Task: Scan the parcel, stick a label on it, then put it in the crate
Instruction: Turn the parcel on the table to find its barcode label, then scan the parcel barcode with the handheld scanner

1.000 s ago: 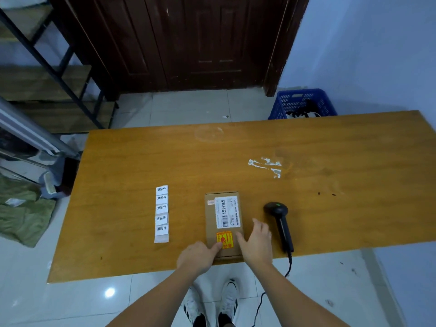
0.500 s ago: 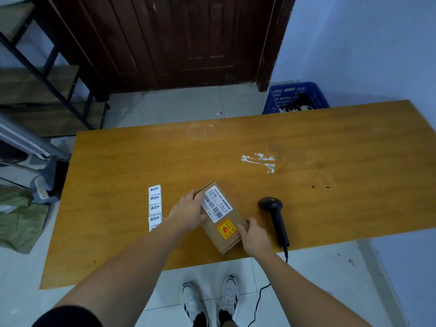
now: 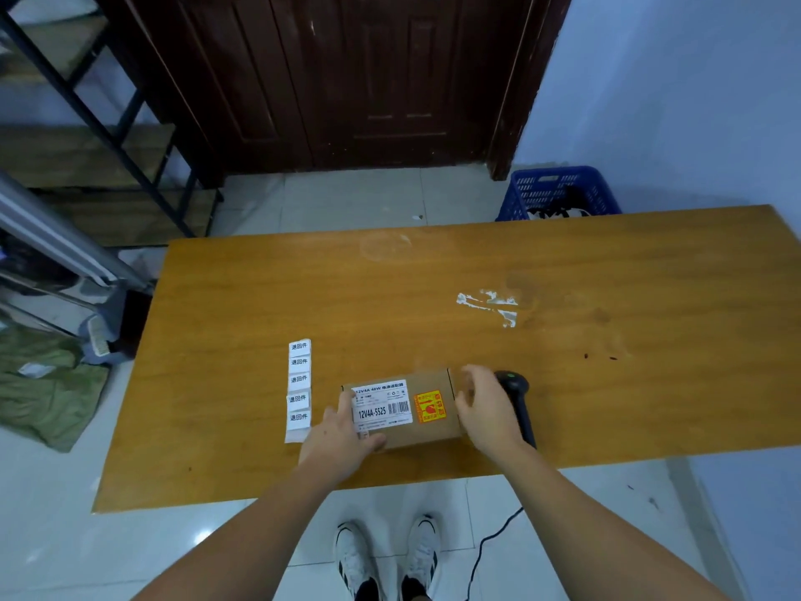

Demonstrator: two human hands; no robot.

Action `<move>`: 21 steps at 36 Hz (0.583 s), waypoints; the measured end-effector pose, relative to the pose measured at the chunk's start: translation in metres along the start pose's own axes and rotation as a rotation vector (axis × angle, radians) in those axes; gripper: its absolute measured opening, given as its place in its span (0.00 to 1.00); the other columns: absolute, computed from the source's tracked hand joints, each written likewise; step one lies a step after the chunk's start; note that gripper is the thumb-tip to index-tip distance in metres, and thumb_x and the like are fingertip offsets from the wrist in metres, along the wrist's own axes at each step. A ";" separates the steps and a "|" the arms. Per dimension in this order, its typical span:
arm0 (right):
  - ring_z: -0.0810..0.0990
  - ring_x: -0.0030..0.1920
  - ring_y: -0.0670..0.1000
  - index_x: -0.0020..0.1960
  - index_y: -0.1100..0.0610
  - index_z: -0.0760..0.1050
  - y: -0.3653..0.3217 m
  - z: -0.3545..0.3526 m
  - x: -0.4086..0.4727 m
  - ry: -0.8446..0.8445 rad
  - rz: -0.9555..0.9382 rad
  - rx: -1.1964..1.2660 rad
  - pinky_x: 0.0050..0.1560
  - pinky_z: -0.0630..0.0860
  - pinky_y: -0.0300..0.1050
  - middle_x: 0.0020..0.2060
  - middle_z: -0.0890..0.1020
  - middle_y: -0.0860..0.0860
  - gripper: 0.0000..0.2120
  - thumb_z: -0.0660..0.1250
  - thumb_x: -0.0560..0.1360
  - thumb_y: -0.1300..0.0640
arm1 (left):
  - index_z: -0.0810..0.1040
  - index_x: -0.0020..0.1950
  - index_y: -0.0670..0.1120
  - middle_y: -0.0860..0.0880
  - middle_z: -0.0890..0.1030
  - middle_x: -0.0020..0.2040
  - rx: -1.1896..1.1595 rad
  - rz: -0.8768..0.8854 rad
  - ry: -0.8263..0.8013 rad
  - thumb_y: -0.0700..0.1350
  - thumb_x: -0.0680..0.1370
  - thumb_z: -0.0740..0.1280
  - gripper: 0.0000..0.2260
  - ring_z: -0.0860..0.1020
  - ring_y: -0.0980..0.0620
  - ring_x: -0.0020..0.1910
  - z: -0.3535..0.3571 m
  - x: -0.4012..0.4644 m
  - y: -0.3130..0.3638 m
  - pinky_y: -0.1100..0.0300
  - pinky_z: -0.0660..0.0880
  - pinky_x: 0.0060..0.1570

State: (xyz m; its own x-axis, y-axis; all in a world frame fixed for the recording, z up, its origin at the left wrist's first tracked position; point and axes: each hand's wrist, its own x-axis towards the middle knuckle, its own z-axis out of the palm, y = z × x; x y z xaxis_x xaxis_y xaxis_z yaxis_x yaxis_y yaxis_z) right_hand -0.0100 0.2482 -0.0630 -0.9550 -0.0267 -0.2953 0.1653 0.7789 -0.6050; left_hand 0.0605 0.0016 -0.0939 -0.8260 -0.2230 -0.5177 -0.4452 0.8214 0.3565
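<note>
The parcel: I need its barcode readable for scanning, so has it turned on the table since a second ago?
Yes. The parcel has turned about a quarter turn: its long side now runs across the label strip, not parallel to it. It lies between the strip and the scanner.

1. The white sticker (image 3: 381, 405) on top of the parcel (image 3: 405, 407) reads "12V4A 48W" in its upper line and "12V4A-5525" in large print beside a barcode.
2. Each label of the strip of labels (image 3: 298, 389), left of the parcel on the desk, reads "退回件".
3. The print of the orange sticker (image 3: 430, 406) is too small to read.
</note>
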 end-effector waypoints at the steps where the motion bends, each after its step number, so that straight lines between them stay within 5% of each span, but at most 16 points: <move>1: 0.79 0.60 0.50 0.68 0.53 0.73 0.003 -0.005 -0.002 0.107 -0.028 -0.063 0.58 0.80 0.45 0.62 0.80 0.50 0.19 0.71 0.78 0.58 | 0.53 0.77 0.55 0.46 0.77 0.62 -0.020 -0.003 0.003 0.65 0.74 0.72 0.41 0.81 0.42 0.59 0.000 0.001 0.000 0.46 0.79 0.55; 5: 0.75 0.58 0.53 0.66 0.57 0.72 0.021 -0.028 -0.008 0.359 0.066 -0.171 0.60 0.76 0.50 0.59 0.76 0.55 0.24 0.75 0.74 0.51 | 0.53 0.75 0.52 0.45 0.79 0.66 -0.090 -0.037 0.034 0.60 0.77 0.71 0.36 0.82 0.42 0.59 -0.003 0.002 -0.004 0.46 0.80 0.53; 9: 0.75 0.66 0.61 0.73 0.60 0.66 0.044 -0.034 -0.006 0.151 0.380 0.019 0.64 0.75 0.58 0.67 0.74 0.59 0.36 0.77 0.73 0.48 | 0.57 0.77 0.48 0.43 0.79 0.69 -0.148 -0.133 0.001 0.62 0.77 0.70 0.36 0.81 0.41 0.61 -0.003 0.005 -0.012 0.45 0.79 0.57; 13: 0.77 0.53 0.59 0.68 0.61 0.69 0.059 -0.028 -0.001 -0.086 0.530 0.196 0.54 0.75 0.54 0.56 0.78 0.58 0.26 0.72 0.77 0.49 | 0.65 0.75 0.46 0.46 0.78 0.69 -0.175 -0.161 -0.071 0.65 0.77 0.68 0.34 0.80 0.43 0.63 -0.003 0.005 -0.019 0.47 0.80 0.58; 16: 0.77 0.52 0.60 0.63 0.60 0.71 0.070 -0.026 0.001 -0.153 0.615 0.273 0.50 0.73 0.53 0.51 0.78 0.58 0.19 0.70 0.79 0.51 | 0.67 0.75 0.46 0.46 0.77 0.72 -0.234 -0.122 -0.097 0.62 0.79 0.69 0.32 0.79 0.45 0.65 -0.002 0.003 -0.024 0.48 0.80 0.60; 21: 0.77 0.34 0.56 0.51 0.59 0.73 0.063 -0.041 -0.008 -0.163 0.536 0.274 0.36 0.72 0.48 0.34 0.77 0.56 0.07 0.67 0.79 0.56 | 0.68 0.76 0.46 0.45 0.76 0.71 -0.234 -0.115 -0.099 0.62 0.79 0.69 0.31 0.77 0.46 0.65 -0.004 -0.005 -0.030 0.48 0.79 0.63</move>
State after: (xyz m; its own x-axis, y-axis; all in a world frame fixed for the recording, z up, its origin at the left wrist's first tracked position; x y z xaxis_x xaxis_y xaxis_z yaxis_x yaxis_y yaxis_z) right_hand -0.0019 0.3233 -0.0679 -0.6756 0.2111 -0.7065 0.6890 0.5218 -0.5030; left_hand 0.0767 -0.0241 -0.0987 -0.7331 -0.2459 -0.6341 -0.6111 0.6474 0.4555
